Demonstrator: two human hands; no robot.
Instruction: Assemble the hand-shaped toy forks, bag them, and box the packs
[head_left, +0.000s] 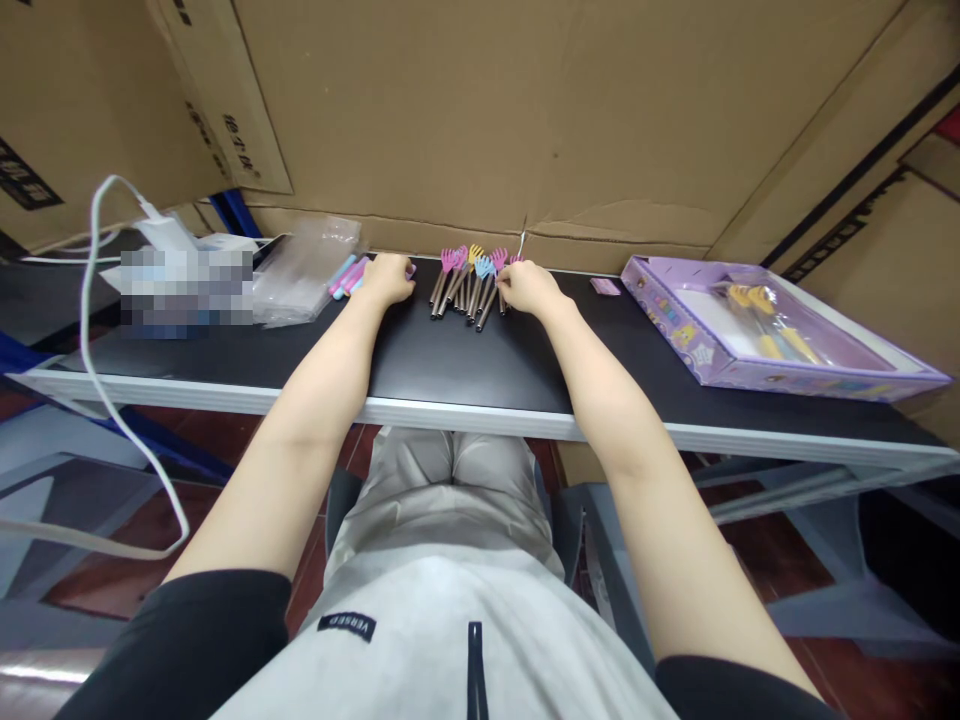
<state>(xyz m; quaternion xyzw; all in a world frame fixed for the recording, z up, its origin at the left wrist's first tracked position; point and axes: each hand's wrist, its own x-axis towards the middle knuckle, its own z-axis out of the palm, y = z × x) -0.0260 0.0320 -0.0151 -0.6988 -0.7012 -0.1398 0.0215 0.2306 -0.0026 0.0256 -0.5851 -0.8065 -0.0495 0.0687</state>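
A row of small stick-like tools with pink, blue and yellow hand-shaped heads [471, 280] lies at the far edge of a black table [450, 360]. My right hand [527, 288] is closed, its fingertips pinched at the right end of that row. My left hand [388, 277] rests curled on the table to the left of the row, beside several pink and blue pen-like items [346, 276]; a bit of purple shows past its fingers, too hidden to name.
A purple boxed toy set [757, 330] lies at the right of the table. Clear plastic bags [304, 270] and a white charger with cable [150, 225] sit at the left. Cardboard boxes [525, 110] wall off the back. A small pink piece [604, 287] lies near the box.
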